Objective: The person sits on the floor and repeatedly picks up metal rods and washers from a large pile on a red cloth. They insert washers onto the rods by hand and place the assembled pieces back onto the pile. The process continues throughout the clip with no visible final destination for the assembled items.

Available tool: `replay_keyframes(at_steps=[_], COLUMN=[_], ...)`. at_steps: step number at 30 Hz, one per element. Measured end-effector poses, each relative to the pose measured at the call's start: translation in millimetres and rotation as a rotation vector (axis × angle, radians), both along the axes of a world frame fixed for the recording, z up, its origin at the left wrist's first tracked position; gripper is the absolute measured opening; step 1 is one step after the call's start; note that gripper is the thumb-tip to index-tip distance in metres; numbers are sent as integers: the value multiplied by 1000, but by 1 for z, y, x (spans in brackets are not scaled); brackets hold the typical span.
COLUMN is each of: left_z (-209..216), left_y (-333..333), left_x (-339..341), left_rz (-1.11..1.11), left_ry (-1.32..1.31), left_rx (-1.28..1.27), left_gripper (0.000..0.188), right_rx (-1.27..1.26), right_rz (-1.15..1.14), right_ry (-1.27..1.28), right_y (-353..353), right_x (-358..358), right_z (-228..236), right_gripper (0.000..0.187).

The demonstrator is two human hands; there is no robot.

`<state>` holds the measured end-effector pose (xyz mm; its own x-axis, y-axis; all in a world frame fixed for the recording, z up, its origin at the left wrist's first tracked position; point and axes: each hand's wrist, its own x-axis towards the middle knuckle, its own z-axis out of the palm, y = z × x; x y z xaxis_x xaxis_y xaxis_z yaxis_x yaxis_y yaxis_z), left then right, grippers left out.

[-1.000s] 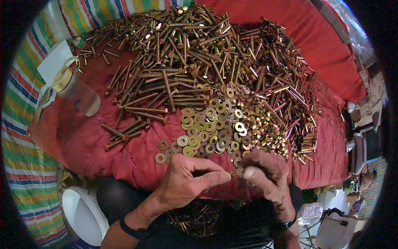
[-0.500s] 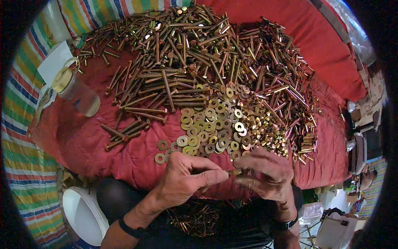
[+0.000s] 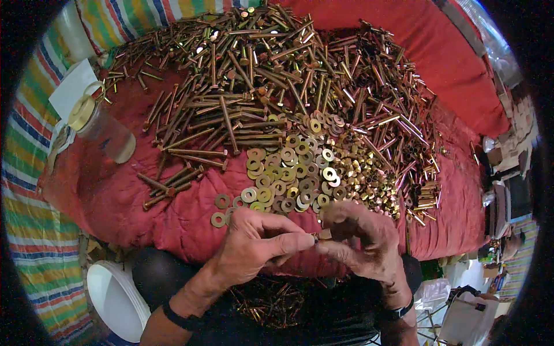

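Observation:
My left hand (image 3: 262, 245) is closed, thumb and forefinger pinching a bolt whose shank is mostly hidden by the fingers. A small brassy nut-like piece (image 3: 325, 234) shows at its end, just beyond my left fingertips. My right hand (image 3: 366, 242) curves around that piece with thumb and fingers apart; the thumb is just below it, and whether it touches cannot be made out. Right behind my hands lie a heap of flat washers (image 3: 279, 173) and a pile of small brassy nuts (image 3: 360, 173), on a red padded cloth (image 3: 190, 225).
Long bolts (image 3: 231, 109) are heaped across the back, with metal sleeves (image 3: 427, 199) at the right. A lidded clear jar (image 3: 104, 130) leans at the left. A white basin (image 3: 118, 300) stands at lower left. More metal pieces (image 3: 274, 303) lie below my hands.
My right thumb and fingers have spread apart, uncovering more of the nut-like piece. My left hand keeps its pinch. The view has shifted slightly.

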<state>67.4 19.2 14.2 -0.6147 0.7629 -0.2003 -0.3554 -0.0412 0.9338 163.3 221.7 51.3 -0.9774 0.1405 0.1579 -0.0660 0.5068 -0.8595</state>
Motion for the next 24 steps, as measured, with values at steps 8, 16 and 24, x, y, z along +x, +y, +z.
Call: replay_keyframes(at_steps=[8, 16, 24], left_z=[4, -14, -24], left_y=[-5, -36, -40], left_x=[-4, -79, -79], left_rz=[-302, 554, 535], left_ry=[593, 1546, 1563], left_rx=[-47, -726, -854], left_gripper=[14, 26, 38], right_rx=[37, 997, 999], right_rz=[-132, -376, -220], right_ry=[-138, 250, 322], right_y=[40, 129, 133], right_x=[8, -49, -59], right_z=[2, -46, -45], right_gripper=[25, 42, 44])
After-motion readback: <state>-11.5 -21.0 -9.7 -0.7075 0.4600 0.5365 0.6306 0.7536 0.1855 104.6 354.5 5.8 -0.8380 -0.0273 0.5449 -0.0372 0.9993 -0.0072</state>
